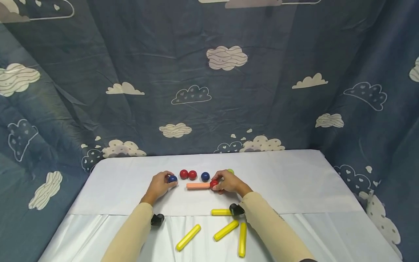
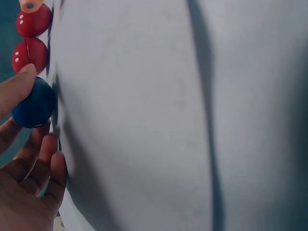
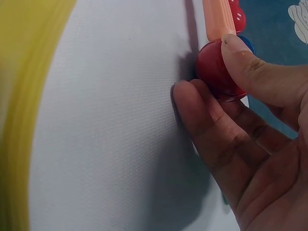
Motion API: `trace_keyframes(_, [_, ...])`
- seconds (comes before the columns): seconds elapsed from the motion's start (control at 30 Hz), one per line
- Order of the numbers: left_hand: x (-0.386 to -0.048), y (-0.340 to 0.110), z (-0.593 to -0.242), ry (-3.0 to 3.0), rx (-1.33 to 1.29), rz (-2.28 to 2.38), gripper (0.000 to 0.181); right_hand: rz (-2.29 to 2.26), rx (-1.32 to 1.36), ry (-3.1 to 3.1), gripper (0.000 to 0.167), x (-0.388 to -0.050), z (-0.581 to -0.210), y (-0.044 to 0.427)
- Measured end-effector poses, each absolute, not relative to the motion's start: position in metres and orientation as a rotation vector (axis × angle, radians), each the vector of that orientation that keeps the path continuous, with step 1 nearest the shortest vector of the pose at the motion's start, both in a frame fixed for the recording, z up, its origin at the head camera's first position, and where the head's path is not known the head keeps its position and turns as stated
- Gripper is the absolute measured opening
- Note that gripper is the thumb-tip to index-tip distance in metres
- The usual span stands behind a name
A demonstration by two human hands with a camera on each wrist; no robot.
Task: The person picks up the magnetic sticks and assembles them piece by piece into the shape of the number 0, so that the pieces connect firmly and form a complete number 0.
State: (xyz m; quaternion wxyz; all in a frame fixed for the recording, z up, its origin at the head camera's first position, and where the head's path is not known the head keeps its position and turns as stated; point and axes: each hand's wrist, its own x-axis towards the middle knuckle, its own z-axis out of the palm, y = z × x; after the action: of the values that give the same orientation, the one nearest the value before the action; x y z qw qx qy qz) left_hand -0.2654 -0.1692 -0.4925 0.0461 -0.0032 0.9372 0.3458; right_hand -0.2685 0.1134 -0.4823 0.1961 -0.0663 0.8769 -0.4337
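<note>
Between the thumb and fingers of my left hand (image 1: 159, 188) is a glossy blue ball (image 1: 172, 179), low over the white cloth. In the left wrist view the thumb presses on this blue ball (image 2: 38, 107), near two red balls. My right hand (image 1: 230, 182) pinches a red ball (image 1: 214, 185) at the right end of an orange stick (image 1: 198, 186). The right wrist view has that red ball (image 3: 211, 67) against the ribbed orange stick (image 3: 219, 19). Two more red balls (image 1: 188, 174) and a second blue ball (image 1: 205, 177) lie just behind the stick.
A green ball (image 1: 230, 171) shows partly behind my right hand. Several yellow sticks (image 1: 188, 237) lie nearer the front, one of them partly covered by the black right wrist device (image 1: 236, 209). A dark cloud-patterned curtain (image 1: 190, 120) surrounds the white-covered table (image 1: 281, 178).
</note>
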Motion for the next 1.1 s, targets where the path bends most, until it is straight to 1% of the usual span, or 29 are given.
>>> trace_keyframes(0.2, [-0.261,-0.168,-0.491,2.816,-0.031,1.105,0.035,-1.215,-0.189,2.445,0.028,-0.269,-0.481,0.114])
trace_keyframes(0.53, [-0.249,-0.165,-0.490,2.738,0.079,1.199,0.033,-1.234,-0.204,2.442,0.028,-0.269,-0.483,0.116])
trace_keyframes(0.67, [-0.246,-0.164,-0.492,2.724,0.084,1.242,0.031,-1.237,-0.231,2.436,0.028,-0.270,-0.485,0.116])
trace_keyframes(1.1, [-0.248,-0.161,-0.499,2.705,0.185,1.304,0.032,-1.251,-0.202,2.414,0.027,-0.273,-0.485,0.115])
